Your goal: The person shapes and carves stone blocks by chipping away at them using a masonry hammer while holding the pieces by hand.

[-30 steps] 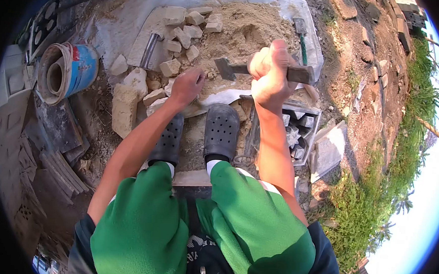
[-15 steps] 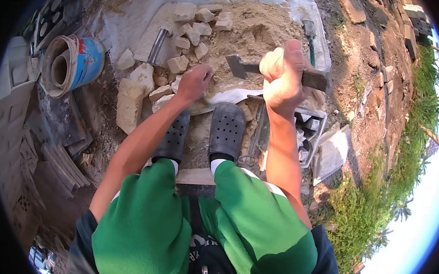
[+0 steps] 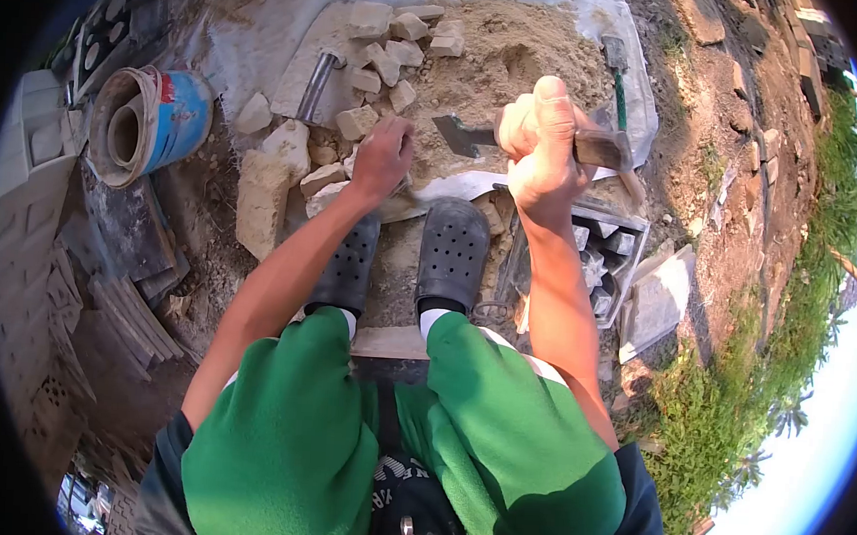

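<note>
My right hand (image 3: 548,143) grips a hammer-like tool by its thick handle (image 3: 601,149), thumb on top. Its flat, dark metal blade (image 3: 462,137) points left over the sandy ground. Beside it, my left hand (image 3: 382,159) is low with curled fingers on a pale stone (image 3: 403,183), mostly hidden under the palm. Just beyond that hand lie several broken pale stones (image 3: 383,64). A short metal cylinder with a head (image 3: 316,87), perhaps a hammer, rests left of them. Crumbled sand and stone dust (image 3: 498,58) spread in front of both hands.
A blue and white bucket (image 3: 179,114) stands at the left. Larger stone blocks (image 3: 261,205) lie by my left forearm. A green-handled tool (image 3: 618,84) is on the sheet at right. By my right forearm sits a grey crate (image 3: 633,241) and a pale slab (image 3: 655,304).
The tool in my right hand has tilted and shifted slightly left, its blade a little lower. My left hand stays almost in place; the whole view has shifted slightly.
</note>
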The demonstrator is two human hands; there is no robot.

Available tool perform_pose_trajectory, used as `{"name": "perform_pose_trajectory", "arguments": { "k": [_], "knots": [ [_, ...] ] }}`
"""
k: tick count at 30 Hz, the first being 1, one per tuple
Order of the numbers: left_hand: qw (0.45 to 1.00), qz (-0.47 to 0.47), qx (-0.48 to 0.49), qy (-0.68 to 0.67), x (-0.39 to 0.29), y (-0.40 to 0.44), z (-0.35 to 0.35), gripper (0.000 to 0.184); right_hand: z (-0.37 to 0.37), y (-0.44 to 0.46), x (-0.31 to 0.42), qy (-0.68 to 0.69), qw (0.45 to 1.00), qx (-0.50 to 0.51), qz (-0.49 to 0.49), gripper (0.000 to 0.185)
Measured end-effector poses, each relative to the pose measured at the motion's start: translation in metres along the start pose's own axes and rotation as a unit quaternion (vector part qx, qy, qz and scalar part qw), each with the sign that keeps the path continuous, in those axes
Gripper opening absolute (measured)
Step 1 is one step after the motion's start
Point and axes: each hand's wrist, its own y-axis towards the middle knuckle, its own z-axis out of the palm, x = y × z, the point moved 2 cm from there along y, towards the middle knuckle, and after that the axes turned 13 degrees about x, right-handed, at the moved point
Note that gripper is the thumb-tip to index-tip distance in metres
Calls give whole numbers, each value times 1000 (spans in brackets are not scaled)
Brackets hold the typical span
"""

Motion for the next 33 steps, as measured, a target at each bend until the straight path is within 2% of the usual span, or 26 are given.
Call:
{"name": "perform_pose_trajectory", "arguments": {
  "k": [1, 4, 5, 7, 9, 10, 11, 13, 17, 18, 19, 20, 22, 23, 25, 26, 28, 29, 31, 33],
  "knots": [
    [1000, 4, -7, -16, -1, 0, -1, 12, 1, 0, 14, 47, 999, 9, -19, 53],
    [998, -39, -23, -51, -2, 0, 1, 14, 12, -3, 30, 31, 999, 7, -39, 51],
    [998, -39, -23, -51, -3, 0, 1, 14, 14, -4, 16, -20, 1000, 11, -18, 50],
    [995, -29, -59, -78, -3, 0, 0, 17, 15, -12, -41, -265, 959, 0, -99, 48],
    [994, -39, -45, -88, -1, 1, 0, 19, 16, -16, -76, -77, 997, 16, 5, 43],
    [993, -51, -33, -96, 1, 1, -1, 21, 14, -16, -73, -118, 992, 14, -32, 44],
    [994, -56, -27, -95, 2, -4, -1, 21, 11, -23, -67, -114, 993, 10, -26, 44],
    [993, 9, -89, -71, 1, 2, 0, 19, 6, -14, -31, -157, 987, 3, -24, 46],
    [998, 0, -33, -54, 6, 0, -1, 17, -4, -9, 20, 111, 990, 8, -92, 50],
    [998, -9, 17, -58, 5, -1, 0, 16, -5, -8, 24, 126, 988, 7, -92, 52],
    [996, -19, 67, -61, 3, -2, 0, 16, -3, -8, 21, 126, 988, 7, -92, 52],
    [996, -18, 68, -61, 2, -2, -2, 16, -1, -7, 10, 68, 996, -7, -65, 51],
    [986, -22, 166, 13, 1, -5, -1, 16, -3, -12, -40, -62, 996, -58, 4, 51],
    [986, -19, 168, 13, 2, -6, 0, 16, -3, -14, -84, -6, 999, -53, 14, 50],
    [969, 10, 221, 112, 3, -5, 6, 17, -6, -7, -76, 30, 998, -58, 24, 49],
    [968, 10, 224, 110, 4, -7, 9, 17, -8, -7, -72, 29, 997, -60, 26, 49],
    [973, 13, 204, 111, 2, -7, 9, 21, -9, 1, -52, -58, 997, -46, 7, 49],
    [973, 12, 203, 110, 2, -5, 9, 21, -10, 0, -30, -67, 994, -83, 22, 50],
    [991, -1, 131, 29, 2, -4, 7, 24, -11, 3, 3, 41, 996, -82, -8, 51],
    [991, -24, 133, 11, -3, -3, 4, 25, -12, 4, 32, 70, 995, -31, -58, 52]
  ]
}}
